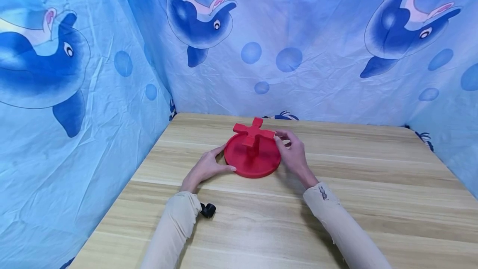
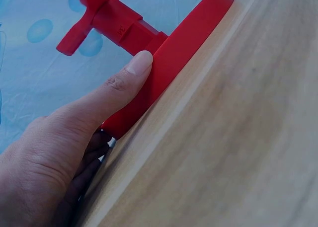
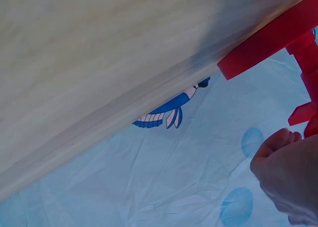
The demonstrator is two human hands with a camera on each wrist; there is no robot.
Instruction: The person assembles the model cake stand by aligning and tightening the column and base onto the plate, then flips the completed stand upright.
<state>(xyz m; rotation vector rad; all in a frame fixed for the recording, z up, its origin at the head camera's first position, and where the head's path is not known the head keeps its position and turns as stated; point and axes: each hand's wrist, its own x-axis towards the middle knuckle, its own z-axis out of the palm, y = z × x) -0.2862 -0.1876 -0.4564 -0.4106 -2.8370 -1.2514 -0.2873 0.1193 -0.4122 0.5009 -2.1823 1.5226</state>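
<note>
A red stand has a round, rimmed base [image 1: 252, 174], an upright post [image 2: 130, 34] and a four-armed cross top [image 1: 254, 131]. The base sits flat on the wooden table. On its left side, my left hand [image 1: 206, 166] grips the rim, thumb along the near edge and fingers toward the far edge. In the left wrist view the thumb [image 2: 117, 90] lies against the base's side wall. With thumb and fingers, my right hand [image 1: 293, 151] pinches the tip of the cross's right arm, above the base. Part of that grasp is hidden in the right wrist view.
The wood-grain table [image 1: 358, 202] extends on all sides of the stand. Blue cloth walls [image 1: 261, 24] printed with dolphins rise behind it and at both sides. A small black device [image 1: 208, 210] juts out beside the left sleeve.
</note>
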